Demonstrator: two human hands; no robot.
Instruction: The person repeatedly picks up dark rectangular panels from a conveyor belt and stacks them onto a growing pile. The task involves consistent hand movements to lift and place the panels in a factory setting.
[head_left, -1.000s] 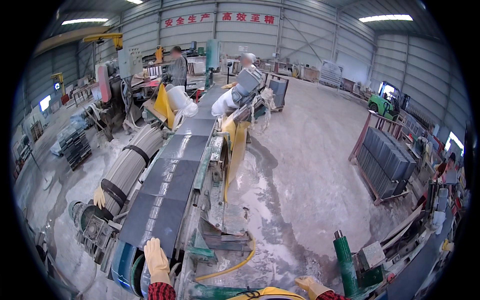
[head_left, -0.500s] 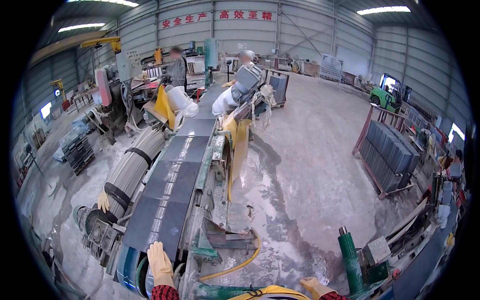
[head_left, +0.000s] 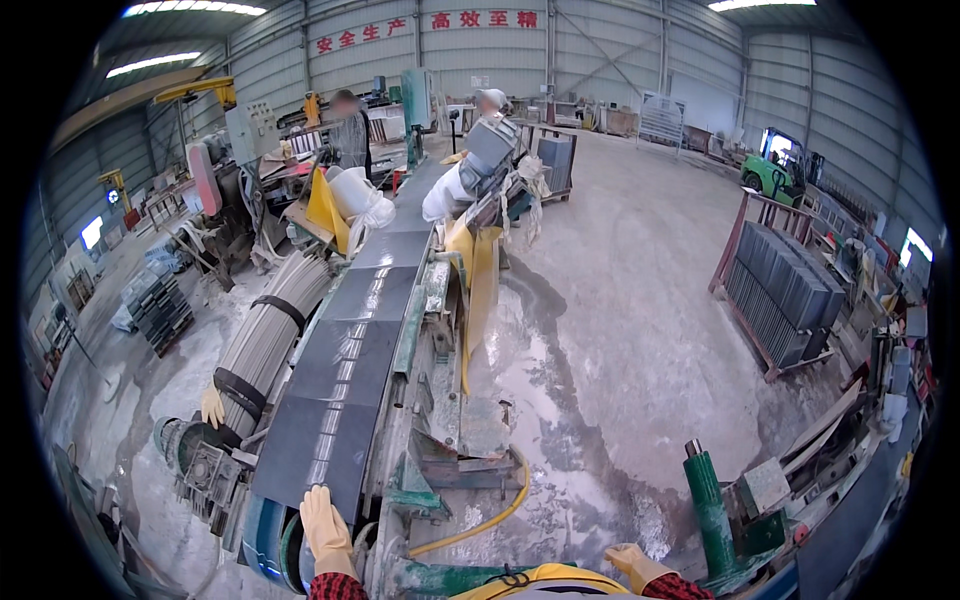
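Through the head view I have the left hand [head_left: 326, 530], in a pale yellow glove, laid out flat with its fingers straight and close together, gripping nothing. Its fingertips are at the near edge of the closest dark slab [head_left: 290, 450]; I think they touch it, though the fisheye makes that contact hard to judge. That slab lies flat at the near end of the conveyor [head_left: 264, 528], with more dark slabs in line behind it toward the far end.

I see the right hand [head_left: 632, 565], gloved alike, low down beyond the conveyor's right edge and well apart from the slabs. Its fingers look loosely bent; I cannot tell how far they close or whether they hold anything.

Along the conveyor's left edge I have a grey ribbed bundle [head_left: 262, 345] with black bands, and a spare glove [head_left: 212, 406] by its near end. Off the right edge, a yellow hose [head_left: 500, 524] curves across, and a green post [head_left: 708, 512] stands near the right hand.
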